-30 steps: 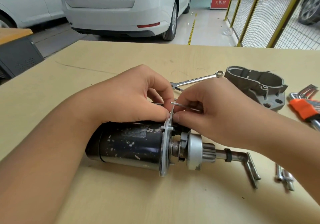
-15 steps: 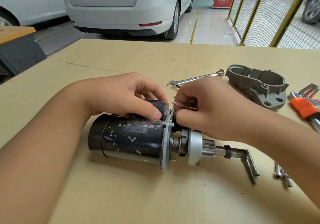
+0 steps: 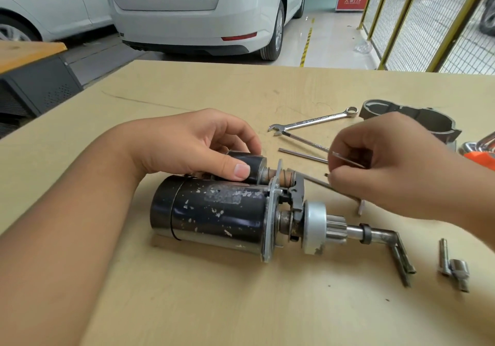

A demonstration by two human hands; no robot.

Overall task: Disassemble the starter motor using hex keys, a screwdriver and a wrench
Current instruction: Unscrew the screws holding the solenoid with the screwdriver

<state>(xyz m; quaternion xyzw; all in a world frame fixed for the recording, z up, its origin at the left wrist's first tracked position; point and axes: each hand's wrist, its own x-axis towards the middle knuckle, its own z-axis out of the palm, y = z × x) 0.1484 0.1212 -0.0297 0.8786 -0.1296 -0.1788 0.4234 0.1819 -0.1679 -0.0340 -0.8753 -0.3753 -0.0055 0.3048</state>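
Starter motor (image 3: 214, 211): I see black, flecked with pale chipped spots
Drive gear (image 3: 316, 228): I read silver-grey
Wrench (image 3: 313, 122): shiny silver
Housing cover (image 3: 417, 120): dull grey
Counter (image 3: 241, 91): pale tan wood
Key holder (image 3: 482, 158): orange

The starter motor (image 3: 219, 211) lay on its side in the middle of the table (image 3: 187, 305), shaft pointing right. Behind it to the right lay a wrench (image 3: 313, 120), and beyond that a housing (image 3: 417, 118). Loose bolts (image 3: 452, 268) sat right of the shaft tip.
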